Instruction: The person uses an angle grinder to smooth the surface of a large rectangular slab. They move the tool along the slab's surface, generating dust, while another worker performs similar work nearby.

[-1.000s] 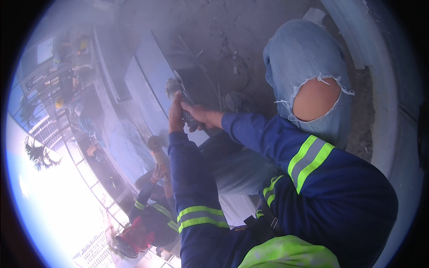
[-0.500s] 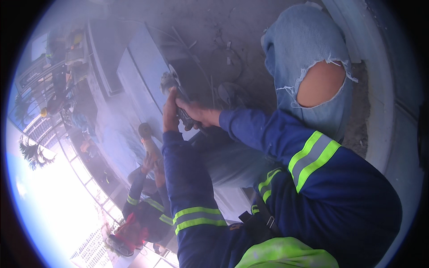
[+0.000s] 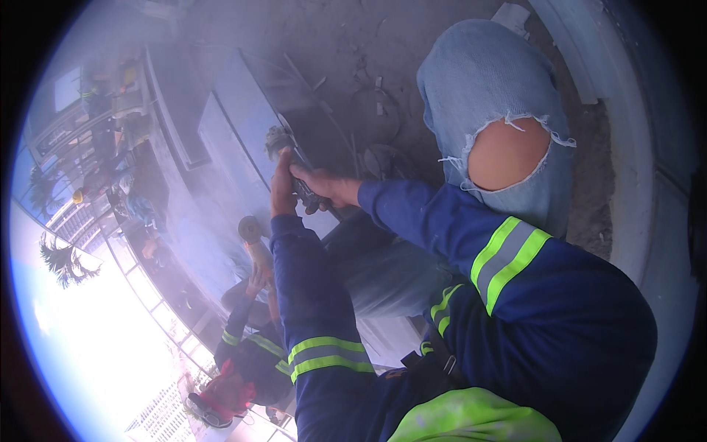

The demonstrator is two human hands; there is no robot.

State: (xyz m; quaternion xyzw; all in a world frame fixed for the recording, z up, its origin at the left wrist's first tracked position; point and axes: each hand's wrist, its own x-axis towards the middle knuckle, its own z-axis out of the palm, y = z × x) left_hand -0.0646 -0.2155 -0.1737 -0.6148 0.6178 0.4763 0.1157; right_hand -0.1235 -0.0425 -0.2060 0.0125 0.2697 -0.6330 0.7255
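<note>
Both my hands are closed around a dusty angle grinder [image 3: 305, 193]. My left hand [image 3: 283, 186] wraps it near the head, and my right hand [image 3: 328, 186] grips the body just to the right. The grinder's head rests at or just above the edge of a pale flat slab [image 3: 239, 121]; haze hides whether the disc touches it. Beyond my left forearm, a co-worker's hands [image 3: 259, 274] hold another grinder [image 3: 252, 234] close to the slabs.
Whitish dust hangs over the slabs. My bent knee in torn jeans [image 3: 508, 151] is at the right, beside a pale curved ledge [image 3: 626, 125]. Thin offcuts and a cable lie on the dusty ground [image 3: 353, 37]. A co-worker in a red head covering [image 3: 224, 390] is at lower left.
My view has shifted slightly, so the slabs and the co-worker appear a little lower and further right. My knee appears lower and further left. Both my hands keep their grip on the grinder.
</note>
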